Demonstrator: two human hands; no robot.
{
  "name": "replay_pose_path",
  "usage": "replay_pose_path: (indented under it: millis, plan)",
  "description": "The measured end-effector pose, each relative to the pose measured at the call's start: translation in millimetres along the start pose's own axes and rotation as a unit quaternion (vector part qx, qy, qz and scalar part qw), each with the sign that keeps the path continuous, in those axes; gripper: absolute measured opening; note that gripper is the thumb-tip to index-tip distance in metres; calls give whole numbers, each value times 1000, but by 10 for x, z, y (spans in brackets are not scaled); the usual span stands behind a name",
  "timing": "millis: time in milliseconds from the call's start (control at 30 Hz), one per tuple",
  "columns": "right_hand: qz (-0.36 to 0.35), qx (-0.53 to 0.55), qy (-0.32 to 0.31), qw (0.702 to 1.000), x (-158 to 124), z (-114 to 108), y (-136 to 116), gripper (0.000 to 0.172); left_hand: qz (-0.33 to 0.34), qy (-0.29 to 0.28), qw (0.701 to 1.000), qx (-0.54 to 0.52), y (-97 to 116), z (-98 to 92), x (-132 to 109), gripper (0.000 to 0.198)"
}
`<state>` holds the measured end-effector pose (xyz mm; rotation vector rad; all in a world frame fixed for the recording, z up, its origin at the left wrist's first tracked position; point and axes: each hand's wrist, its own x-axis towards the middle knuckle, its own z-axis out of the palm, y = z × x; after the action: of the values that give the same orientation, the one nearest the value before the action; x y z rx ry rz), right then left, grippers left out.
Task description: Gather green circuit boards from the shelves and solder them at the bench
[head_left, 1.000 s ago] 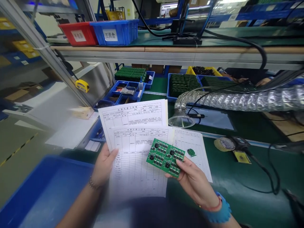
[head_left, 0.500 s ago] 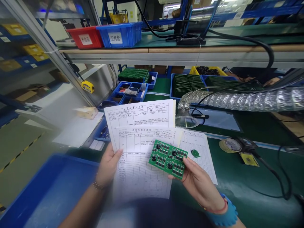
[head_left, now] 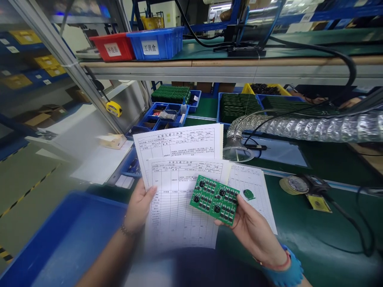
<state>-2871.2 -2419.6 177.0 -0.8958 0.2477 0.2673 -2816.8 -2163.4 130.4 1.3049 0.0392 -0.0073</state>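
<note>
My left hand (head_left: 140,207) is closed on the left edge of printed paper forms (head_left: 179,137), thumb on top. Two forms overlap, the nearer one lower and covering part of the other. In front of their right side, my right hand (head_left: 254,227) pinches a green circuit board (head_left: 214,200) at its right end. Black round parts and rows of small dark components face up on the board. Behind it, another printed sheet (head_left: 263,199) lies on the bench with a small round green board (head_left: 248,194) on it.
A silver flexible duct (head_left: 314,121) with a clear funnel (head_left: 237,150) crosses the right side. Blue trays of green boards (head_left: 239,107) stand at the back. A tape roll (head_left: 295,184) lies right. A blue bin (head_left: 66,239) stands lower left. Another person's hands (head_left: 317,99) show at far right.
The whole view has shifted slightly, so things appear a little farther right. Both hands keep the same hold on the forms and the circuit board.
</note>
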Motion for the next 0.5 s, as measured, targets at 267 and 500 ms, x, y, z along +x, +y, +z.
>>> replay_pose_path:
  millis: [267, 500]
  plan:
    - [-3, 17, 3, 1000, 21, 47, -18, 34, 8, 12, 1000, 16, 8, 4, 7, 40]
    - [-16, 14, -19, 1000, 20, 23, -43, 36, 12, 38, 999, 32, -8, 36, 2, 46]
